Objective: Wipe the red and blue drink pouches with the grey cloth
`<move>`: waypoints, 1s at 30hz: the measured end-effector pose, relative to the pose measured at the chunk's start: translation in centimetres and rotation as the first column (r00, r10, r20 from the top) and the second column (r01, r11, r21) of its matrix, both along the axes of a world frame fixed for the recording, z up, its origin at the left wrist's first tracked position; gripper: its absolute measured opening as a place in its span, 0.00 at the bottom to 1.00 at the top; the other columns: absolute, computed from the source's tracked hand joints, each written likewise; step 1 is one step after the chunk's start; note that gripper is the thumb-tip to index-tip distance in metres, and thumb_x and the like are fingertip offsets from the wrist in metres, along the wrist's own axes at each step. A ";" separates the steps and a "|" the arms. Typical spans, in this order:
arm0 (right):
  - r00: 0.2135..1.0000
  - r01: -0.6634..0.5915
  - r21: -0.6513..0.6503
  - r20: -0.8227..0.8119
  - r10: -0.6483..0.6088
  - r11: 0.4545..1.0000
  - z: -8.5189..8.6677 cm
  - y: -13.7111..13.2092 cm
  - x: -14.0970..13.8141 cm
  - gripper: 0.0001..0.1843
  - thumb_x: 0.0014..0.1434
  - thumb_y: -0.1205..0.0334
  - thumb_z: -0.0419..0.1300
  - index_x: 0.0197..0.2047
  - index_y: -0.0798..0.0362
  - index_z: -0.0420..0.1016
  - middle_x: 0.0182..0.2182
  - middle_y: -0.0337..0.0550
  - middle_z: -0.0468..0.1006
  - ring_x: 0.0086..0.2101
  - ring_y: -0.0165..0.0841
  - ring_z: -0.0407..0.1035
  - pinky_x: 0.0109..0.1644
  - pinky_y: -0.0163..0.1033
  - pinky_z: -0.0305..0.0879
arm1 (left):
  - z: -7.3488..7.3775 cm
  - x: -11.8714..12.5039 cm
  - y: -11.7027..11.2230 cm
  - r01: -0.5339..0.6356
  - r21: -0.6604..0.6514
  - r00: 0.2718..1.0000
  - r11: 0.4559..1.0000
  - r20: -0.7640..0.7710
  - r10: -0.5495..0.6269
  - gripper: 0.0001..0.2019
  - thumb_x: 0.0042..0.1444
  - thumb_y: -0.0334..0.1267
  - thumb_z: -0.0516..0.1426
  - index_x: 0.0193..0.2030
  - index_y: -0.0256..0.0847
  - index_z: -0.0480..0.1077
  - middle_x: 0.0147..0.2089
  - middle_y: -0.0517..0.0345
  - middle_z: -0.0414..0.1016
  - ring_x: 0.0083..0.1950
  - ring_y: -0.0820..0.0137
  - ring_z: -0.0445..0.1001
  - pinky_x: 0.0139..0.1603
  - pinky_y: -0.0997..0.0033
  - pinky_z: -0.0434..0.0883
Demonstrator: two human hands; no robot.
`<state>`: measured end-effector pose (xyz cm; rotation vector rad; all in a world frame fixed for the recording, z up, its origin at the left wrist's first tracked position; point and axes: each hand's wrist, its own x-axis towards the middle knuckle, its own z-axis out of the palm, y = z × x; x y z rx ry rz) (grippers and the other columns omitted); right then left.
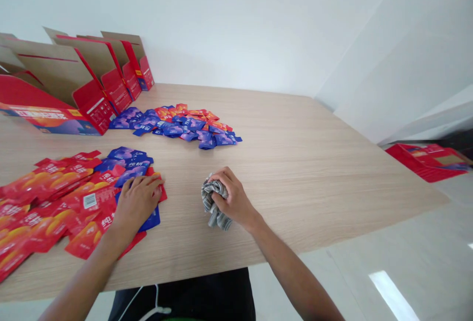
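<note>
My left hand (137,200) lies flat, fingers stretched out, on a spread of red and blue packets (70,197) at the near left of the wooden table (295,163). My right hand (231,197) is closed round a crumpled grey striped cloth (213,203) that rests on the table near its front edge. A second heap of blue and red packets (183,126) lies farther back, beyond both hands.
Several opened red cardboard boxes (84,84) stand in a row at the far left of the table. Flattened red boxes (428,160) lie on a lower surface at the right. White walls stand behind the table, and the floor is glossy.
</note>
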<state>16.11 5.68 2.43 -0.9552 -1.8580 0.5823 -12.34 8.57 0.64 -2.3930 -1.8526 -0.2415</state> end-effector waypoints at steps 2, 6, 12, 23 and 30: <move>1.000 -0.001 0.001 -0.002 0.001 1.000 0.0 0.0 0.0 0.17 0.55 0.74 0.57 0.46 0.50 0.73 0.44 0.45 0.72 0.46 0.39 0.71 0.55 0.45 0.71 | 0.2 -0.9 0.1 0.024 -0.007 1.000 1.000 -0.009 -0.024 0.24 0.67 0.39 0.46 0.54 0.36 0.81 0.60 0.43 0.81 0.62 0.48 0.75 0.65 0.44 0.65; 1.000 -0.009 0.004 0.001 0.009 1.000 -0.1 0.0 0.0 0.18 0.54 0.75 0.56 0.46 0.50 0.73 0.44 0.45 0.72 0.46 0.39 0.71 0.56 0.46 0.71 | 0.2 -1.8 0.3 0.052 -0.015 0.999 0.999 0.000 -0.052 0.24 0.67 0.39 0.46 0.53 0.35 0.81 0.60 0.42 0.81 0.61 0.46 0.76 0.64 0.42 0.65; 1.000 -0.009 0.014 -0.005 0.009 1.000 0.0 0.0 -0.1 0.17 0.55 0.75 0.56 0.46 0.50 0.73 0.43 0.45 0.72 0.46 0.39 0.71 0.55 0.46 0.71 | 0.6 -0.4 0.8 0.091 -0.020 0.996 0.996 0.012 -0.090 0.22 0.66 0.34 0.47 0.54 0.34 0.80 0.58 0.36 0.81 0.61 0.45 0.76 0.64 0.41 0.67; 0.992 0.092 0.064 -0.098 -0.086 0.994 0.4 0.5 0.6 0.17 0.54 0.74 0.56 0.45 0.50 0.74 0.42 0.44 0.72 0.44 0.38 0.71 0.51 0.44 0.73 | 1.1 11.5 10.1 0.245 -0.055 0.969 0.968 -0.018 -0.246 0.29 0.65 0.25 0.49 0.72 0.33 0.62 0.72 0.35 0.65 0.67 0.53 0.68 0.61 0.56 0.72; 0.980 0.160 0.086 -0.132 -0.148 0.983 0.3 1.2 1.1 0.17 0.53 0.73 0.55 0.45 0.51 0.75 0.42 0.45 0.73 0.45 0.38 0.72 0.52 0.43 0.73 | 0.9 14.1 13.2 0.228 -0.019 0.970 0.974 -0.079 -0.228 0.24 0.67 0.25 0.45 0.67 0.30 0.68 0.62 0.29 0.72 0.63 0.49 0.70 0.59 0.52 0.70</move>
